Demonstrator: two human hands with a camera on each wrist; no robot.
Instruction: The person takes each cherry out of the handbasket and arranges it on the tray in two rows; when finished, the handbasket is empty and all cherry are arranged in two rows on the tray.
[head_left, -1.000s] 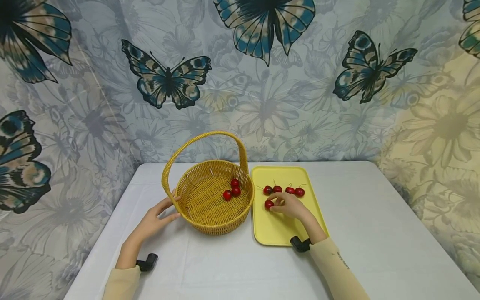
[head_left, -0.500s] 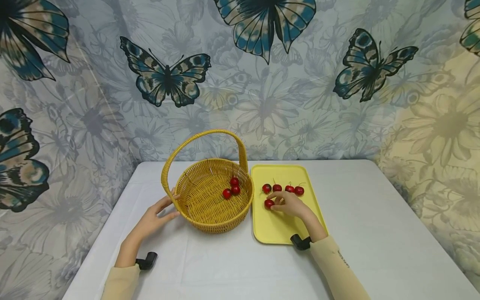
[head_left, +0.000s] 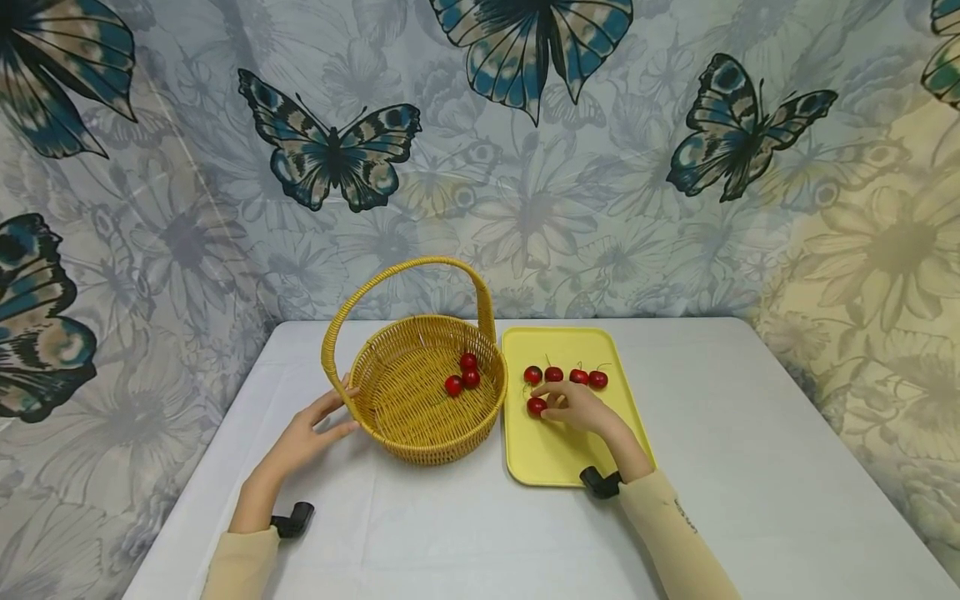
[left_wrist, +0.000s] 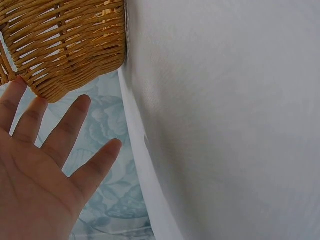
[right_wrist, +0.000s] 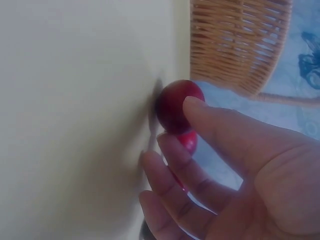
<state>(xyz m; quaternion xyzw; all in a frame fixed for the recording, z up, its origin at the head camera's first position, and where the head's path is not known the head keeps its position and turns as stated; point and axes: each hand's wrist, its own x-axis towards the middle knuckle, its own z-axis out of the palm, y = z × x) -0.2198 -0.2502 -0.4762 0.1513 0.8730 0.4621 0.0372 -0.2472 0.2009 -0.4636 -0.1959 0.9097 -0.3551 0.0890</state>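
In the head view my right hand point(head_left: 573, 406) is over the yellow tray point(head_left: 555, 467), pinching a red cherry point(head_left: 536, 407) between thumb and fingertips. The right wrist view shows the thumb against this cherry point(right_wrist: 175, 106) and the other fingers loosely bent below it. Behind the hand, several stemmed cherries point(head_left: 597, 379) lie in a row on the tray. My left hand point(head_left: 300, 437), fingers spread, touches the left side of a woven basket point(head_left: 427, 454). Its fingertips meet the weave in the left wrist view. Three cherries point(head_left: 470, 378) lie inside the basket toward its right.
The basket's tall arched handle point(head_left: 408, 265) rises above its rim. Basket and tray stand side by side on a white-covered table point(head_left: 442, 533). A butterfly-patterned cloth point(head_left: 525, 208) hangs behind the table's back edge.
Both hands stay nearly in place, the right still at the same cherry. The leftmost cherry of the back row has turned slightly, and its stem points another way.
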